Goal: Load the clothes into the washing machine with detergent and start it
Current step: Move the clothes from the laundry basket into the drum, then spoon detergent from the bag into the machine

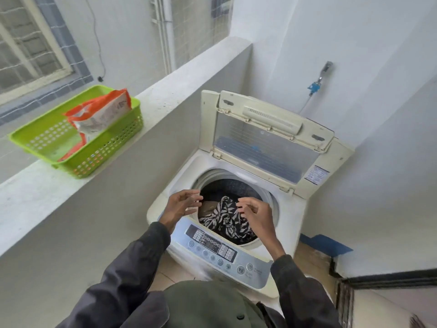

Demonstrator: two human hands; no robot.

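Observation:
A white top-loading washing machine [290, 216] stands with its lid [267, 140] folded up. A black-and-white leaf-print garment [223, 220] lies in the drum beside a brownish one [208, 206]. My left hand [183, 204] hovers over the drum's left rim, fingers spread and empty. Over the drum's right side my right hand [256, 215] hangs just above the printed garment, fingers curled apart, holding nothing. The control panel [220, 253] faces me below my wrists. An orange-and-white detergent bag [101, 114] sits in a green basket [113, 147] on the ledge to the left.
A white concrete ledge [165, 91] runs along the left of the machine. A wall tap with a blue hose fitting [315, 85] is behind the lid. Blue tape [328, 245] marks the floor at the right, near a dark door threshold [390, 279].

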